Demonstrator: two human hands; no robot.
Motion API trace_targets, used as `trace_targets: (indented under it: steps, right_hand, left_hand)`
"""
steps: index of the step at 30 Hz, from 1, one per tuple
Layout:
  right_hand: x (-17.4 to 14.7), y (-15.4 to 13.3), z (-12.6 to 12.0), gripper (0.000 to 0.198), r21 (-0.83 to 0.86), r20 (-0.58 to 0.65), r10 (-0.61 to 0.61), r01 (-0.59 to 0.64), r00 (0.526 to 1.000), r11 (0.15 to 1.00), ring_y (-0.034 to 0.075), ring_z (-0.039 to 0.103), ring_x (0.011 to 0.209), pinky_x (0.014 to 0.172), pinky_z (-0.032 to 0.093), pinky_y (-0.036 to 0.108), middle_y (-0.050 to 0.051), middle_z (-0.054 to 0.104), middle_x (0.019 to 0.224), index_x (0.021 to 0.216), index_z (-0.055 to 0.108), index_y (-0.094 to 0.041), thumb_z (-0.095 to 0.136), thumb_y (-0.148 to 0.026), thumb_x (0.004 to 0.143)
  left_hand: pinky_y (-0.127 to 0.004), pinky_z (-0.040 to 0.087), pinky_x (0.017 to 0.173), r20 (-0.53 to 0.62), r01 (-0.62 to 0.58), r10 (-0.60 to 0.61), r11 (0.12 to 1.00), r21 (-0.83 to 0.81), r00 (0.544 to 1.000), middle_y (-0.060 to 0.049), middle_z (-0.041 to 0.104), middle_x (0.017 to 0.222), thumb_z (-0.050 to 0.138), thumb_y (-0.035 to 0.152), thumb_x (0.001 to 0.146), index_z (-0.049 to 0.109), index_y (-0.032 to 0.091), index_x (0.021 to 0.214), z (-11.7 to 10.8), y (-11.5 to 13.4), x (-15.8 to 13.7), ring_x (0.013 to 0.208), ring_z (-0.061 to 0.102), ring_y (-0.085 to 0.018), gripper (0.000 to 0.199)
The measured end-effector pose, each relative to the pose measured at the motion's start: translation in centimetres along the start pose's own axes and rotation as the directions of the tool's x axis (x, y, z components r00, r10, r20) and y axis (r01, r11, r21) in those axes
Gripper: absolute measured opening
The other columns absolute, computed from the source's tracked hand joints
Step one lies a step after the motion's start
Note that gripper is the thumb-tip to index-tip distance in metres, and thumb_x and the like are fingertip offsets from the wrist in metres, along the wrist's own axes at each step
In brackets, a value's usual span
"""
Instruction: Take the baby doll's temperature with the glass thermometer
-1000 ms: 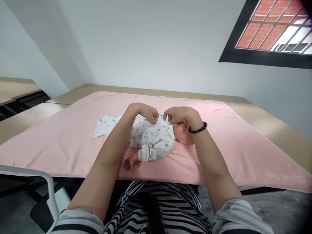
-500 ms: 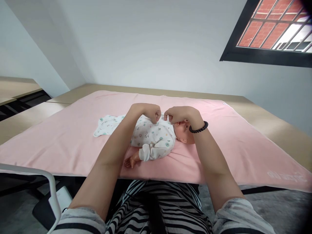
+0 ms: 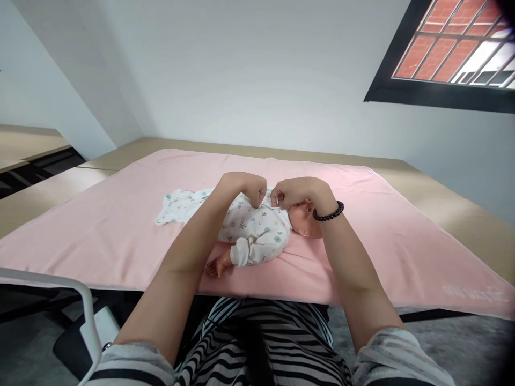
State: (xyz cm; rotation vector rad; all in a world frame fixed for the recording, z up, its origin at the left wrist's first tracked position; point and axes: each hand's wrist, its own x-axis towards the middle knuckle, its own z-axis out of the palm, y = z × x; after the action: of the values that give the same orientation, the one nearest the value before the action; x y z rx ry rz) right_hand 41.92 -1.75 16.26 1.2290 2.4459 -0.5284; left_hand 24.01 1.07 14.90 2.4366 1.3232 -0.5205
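A baby doll (image 3: pixel 301 221) lies on a pink blanket (image 3: pixel 100 236), head to the right, in a white printed baby romper (image 3: pixel 257 225). The lower part of the romper lies flat to the left. Over the doll's chest, my left hand (image 3: pixel 255 190) is closed, its fingertips on the romper front. My right hand (image 3: pixel 295 192), with a black bead bracelet (image 3: pixel 329 213) at the wrist, pinches the cloth near the collar and covers part of the doll's head. The two hands nearly meet. What exactly lies between the fingertips is hidden.
The blanket covers most of a wooden table (image 3: pixel 430 187) that stands against a white wall (image 3: pixel 249 75). A barred window (image 3: pixel 446 53) is at upper right. A white curved chair frame (image 3: pixel 86 305) stands at the lower left, near my left forearm.
My left hand has shifted slightly right and down over the doll's chest. My right hand has tipped down a little toward the collar, and the romper front has shifted slightly between them.
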Motion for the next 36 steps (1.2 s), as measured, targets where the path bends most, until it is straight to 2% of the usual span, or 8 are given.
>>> trace_targets:
  steps: [6,14,17,20,23,27,31,36]
  right_hand:
    - [0.5,0.5,0.3,0.029,0.053,-0.013,-0.074,0.074,0.997,0.996,0.013,0.052,0.061,0.054,0.038,0.025,0.003,0.07,0.088,0.097,0.072,-0.022,0.061,-0.016,0.071]
    - [1.0,0.9,0.3,0.027,0.047,0.014,-0.155,0.154,0.988,0.987,0.015,0.056,0.068,0.058,0.039,0.025,0.0,0.072,0.087,0.093,0.073,-0.023,0.061,-0.019,0.069]
    - [1.1,1.1,0.2,0.028,0.061,0.031,-0.213,0.21,0.977,0.976,0.016,0.059,0.074,0.064,0.042,0.025,0.001,0.072,0.089,0.094,0.074,-0.021,0.061,-0.019,0.07]
    - [0.8,1.3,0.1,0.027,0.089,0.029,-0.246,0.243,0.969,0.966,0.018,0.062,0.084,0.071,0.044,0.025,0.003,0.074,0.096,0.094,0.075,-0.019,0.062,-0.019,0.071]
    - [0.3,1.3,0.0,0.026,0.099,0.016,-0.231,0.229,0.973,0.968,0.019,0.062,0.087,0.072,0.045,0.025,0.004,0.073,0.098,0.094,0.075,-0.018,0.063,-0.019,0.071]
    - [-0.3,1.4,-0.2,0.028,0.109,-0.005,-0.158,0.158,0.987,0.981,0.017,0.06,0.079,0.064,0.044,0.025,0.003,0.072,0.1,0.095,0.074,-0.021,0.063,-0.019,0.069]
    - [-0.5,1.5,-0.2,0.028,0.122,-0.005,-0.115,0.115,0.993,0.986,0.015,0.055,0.068,0.058,0.041,0.025,0.002,0.07,0.09,0.094,0.073,-0.022,0.062,-0.019,0.069]
    - [-0.5,1.6,-0.1,0.03,0.129,-0.003,-0.083,0.083,0.997,0.988,0.015,0.055,0.065,0.057,0.041,0.026,0.002,0.069,0.085,0.095,0.072,-0.023,0.062,-0.017,0.068]
  left_hand:
    - [-0.029,0.046,0.069,0.004,0.023,-0.024,0.999,0.026,1.0,-0.003,0.076,0.095,0.074,0.034,0.059,0.074,0.022,0.088,-0.1,0.1,-0.1,0.08,0.062,-0.022,0.031]
    - [-0.029,0.046,0.067,-0.069,-0.015,0.018,0.999,0.045,0.997,-0.005,0.075,0.094,0.073,0.033,0.061,0.073,0.021,0.089,0.1,0.2,-0.6,0.077,0.061,-0.021,0.031]
    - [-0.029,0.045,0.065,-0.1,-0.03,0.033,0.999,0.029,0.994,-0.005,0.075,0.093,0.071,0.033,0.061,0.072,0.021,0.087,0.0,0.1,-0.9,0.075,0.06,-0.02,0.028]
    - [-0.03,0.045,0.067,-0.079,-0.019,0.019,1.0,0.001,0.997,-0.004,0.074,0.094,0.07,0.031,0.061,0.071,0.022,0.087,-0.1,-0.2,-1.4,0.077,0.061,-0.02,0.027]
    - [-0.032,0.046,0.067,-0.013,0.055,-0.055,0.998,-0.001,0.998,-0.004,0.073,0.095,0.07,0.031,0.06,0.07,0.023,0.087,-0.5,-0.7,-1.9,0.08,0.06,-0.023,0.027]
    - [-0.032,0.046,0.07,0.061,0.139,-0.138,0.99,-0.007,0.989,-0.003,0.073,0.1,0.074,0.032,0.057,0.069,0.024,0.085,-1.0,-1.9,-2.5,0.087,0.06,-0.025,0.029]
    - [-0.031,0.047,0.075,0.114,0.18,-0.176,0.983,-0.025,0.978,-0.004,0.074,0.108,0.079,0.032,0.053,0.071,0.025,0.09,-1.1,-3.1,-2.8,0.094,0.061,-0.026,0.039]
    - [-0.033,0.047,0.079,0.154,0.161,-0.152,0.986,-0.049,0.976,-0.004,0.075,0.107,0.079,0.036,0.055,0.069,0.024,0.086,-1.1,-3.8,-2.6,0.095,0.062,-0.026,0.035]
